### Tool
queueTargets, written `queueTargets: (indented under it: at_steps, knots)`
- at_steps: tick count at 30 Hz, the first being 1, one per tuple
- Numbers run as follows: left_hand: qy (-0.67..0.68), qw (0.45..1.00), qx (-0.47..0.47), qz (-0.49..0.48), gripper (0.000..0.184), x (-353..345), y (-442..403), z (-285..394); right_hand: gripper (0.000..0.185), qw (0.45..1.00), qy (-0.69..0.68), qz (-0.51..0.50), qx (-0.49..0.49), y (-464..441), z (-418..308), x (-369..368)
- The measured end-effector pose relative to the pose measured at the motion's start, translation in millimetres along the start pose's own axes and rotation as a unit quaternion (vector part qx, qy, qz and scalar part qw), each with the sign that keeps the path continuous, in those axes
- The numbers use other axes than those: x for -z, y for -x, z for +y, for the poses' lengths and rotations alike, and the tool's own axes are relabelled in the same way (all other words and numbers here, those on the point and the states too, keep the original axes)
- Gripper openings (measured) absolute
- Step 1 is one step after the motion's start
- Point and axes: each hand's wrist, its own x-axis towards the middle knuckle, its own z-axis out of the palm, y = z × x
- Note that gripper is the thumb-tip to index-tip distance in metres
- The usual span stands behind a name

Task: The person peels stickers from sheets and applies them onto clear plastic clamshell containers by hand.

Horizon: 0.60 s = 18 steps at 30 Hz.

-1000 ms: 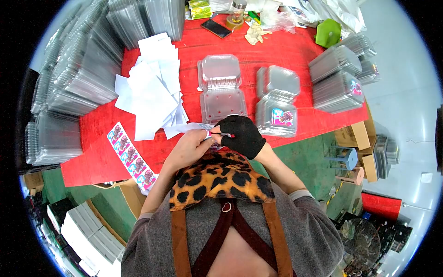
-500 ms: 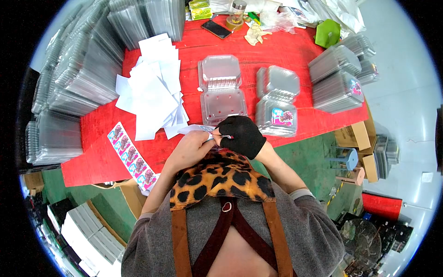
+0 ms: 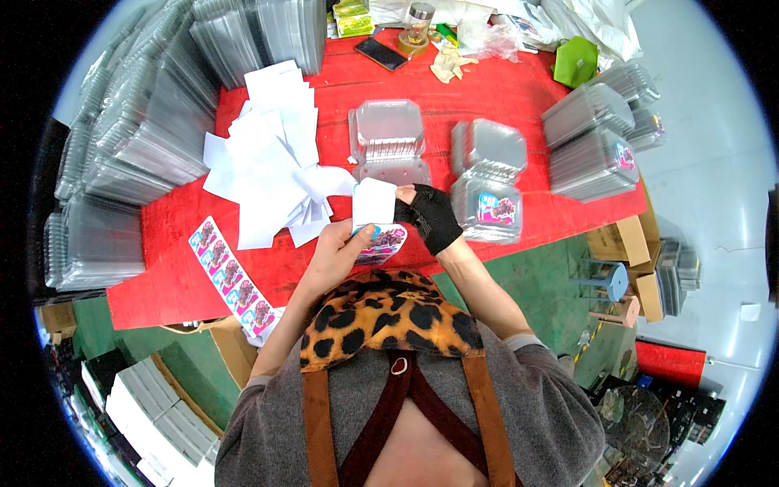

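My left hand [image 3: 339, 247] is closed on a strip of stickers [image 3: 388, 240] printed with pink, blue and dark grape-like pictures. The strip's white backing paper [image 3: 375, 201] stands up above the thumb, folded back. My right hand [image 3: 428, 217], in a black fingerless glove, has its fingertips pinched at the right edge of that white part. Just beyond both hands an open clear plastic clamshell box [image 3: 389, 134] lies on the table, its near half partly covered by the paper. To the right, a stack of open clamshells [image 3: 488, 174] carries a grape sticker on its top one.
Loose white paper pieces [image 3: 272, 162] pile up left of the clamshell. Another sticker strip [image 3: 231, 276] hangs over the red table's [image 3: 170, 280] left front edge. Clear box stacks [image 3: 146, 122] line the left; more boxes [image 3: 592, 162] stand right. A phone [image 3: 380, 53] lies at the back.
The sticker strip has turned so its printed face and white backing show. My right hand has shifted slightly right and my left hand slightly down-left.
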Motion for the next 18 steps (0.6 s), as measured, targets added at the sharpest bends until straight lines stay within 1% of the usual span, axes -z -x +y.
queueTargets:
  at_steps: [1, 3, 5, 6, 7, 8, 9, 10, 13, 14, 15, 16, 17, 18]
  knots:
    - [0.025, 1.0, -0.005, 0.015, 0.028, -0.2, -1.2, -1.1, 0.038, 1.0, -0.003, -0.013, -0.013, -4.0, 5.5, 1.0]
    - [0.015, 1.0, 0.012, 0.013, 0.03, 5.5, -1.1, 3.0, 0.038, 0.995, -0.07, -0.051, -0.049, -6.7, 6.6, 0.0]
    - [0.021, 0.999, 0.022, 0.014, 0.03, 7.2, -0.7, 1.8, 0.033, 0.972, -0.197, -0.095, -0.091, -2.9, -2.7, -6.1]
    - [0.032, 0.999, 0.021, 0.019, 0.03, 5.7, -1.1, -2.8, 0.029, 0.98, -0.167, -0.083, -0.069, 0.6, -7.6, -9.7]
    - [0.043, 0.999, 0.021, 0.022, 0.029, 4.9, -1.6, -5.5, 0.028, 0.995, -0.016, -0.098, 0.007, 2.0, -6.9, -8.7]
    - [0.013, 0.999, 0.026, 0.016, 0.03, 5.6, -1.7, -6.1, 0.027, 0.981, 0.135, -0.111, 0.083, 3.2, -6.7, -7.0]
    - [-0.017, 0.999, 0.03, 0.008, 0.03, 7.2, -1.5, -6.1, 0.027, 0.939, 0.282, -0.12, 0.157, 3.5, -6.4, -5.6]
    - [-0.046, 0.998, 0.035, 0.0, 0.03, 9.3, -1.2, -6.4, 0.024, 0.903, 0.361, -0.088, 0.215, -1.8, 2.1, 0.5]
    - [-0.078, 0.993, 0.083, 0.019, 0.031, 23.0, 1.8, -10.7, 0.017, 0.951, 0.264, -0.01, 0.159, -14.8, -3.8, 24.5]
    - [-0.051, 0.994, 0.079, 0.061, 0.03, 27.9, 4.8, -16.0, 0.018, 0.951, 0.253, 0.052, 0.17, -21.3, -9.1, 29.9]
    - [-0.046, 0.99, 0.104, 0.089, 0.029, 38.3, 6.9, -36.9, 0.018, 0.947, 0.241, 0.114, 0.181, -25.2, -14.7, 33.4]
    - [0.021, 0.982, 0.121, 0.145, 0.028, 44.0, 8.7, -41.6, 0.017, 0.911, 0.345, 0.161, 0.16, -21.1, -30.1, 28.3]
    - [0.088, 0.966, 0.136, 0.2, 0.027, 48.9, 10.2, -45.7, 0.016, 0.868, 0.406, 0.133, 0.252, -23.6, -27.8, 31.5]
    - [0.119, 0.955, 0.156, 0.224, 0.026, 57.8, 11.7, -53.0, 0.015, 0.813, 0.461, 0.104, 0.34, -28.8, -23.1, 36.8]
